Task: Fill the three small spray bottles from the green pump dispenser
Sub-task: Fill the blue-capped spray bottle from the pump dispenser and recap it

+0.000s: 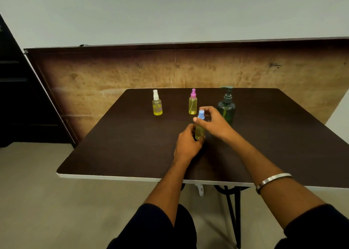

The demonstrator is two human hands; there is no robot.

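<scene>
A small spray bottle with a blue cap (200,125) stands on the dark table (122,144), holding yellow liquid. My left hand (187,144) grips its body. My right hand (213,122) pinches its blue cap between thumb and fingers. Behind it stand a white-capped spray bottle (157,103) and a pink-capped spray bottle (192,102), both with yellow liquid. The green pump dispenser (226,105) stands upright at the back right, just behind my right hand.
A wooden board (113,75) leans against the wall behind the table. A dark cabinet (17,97) stands at the left. The table's white front edge (113,177) runs near my forearms. A metal bangle (272,180) circles my right forearm.
</scene>
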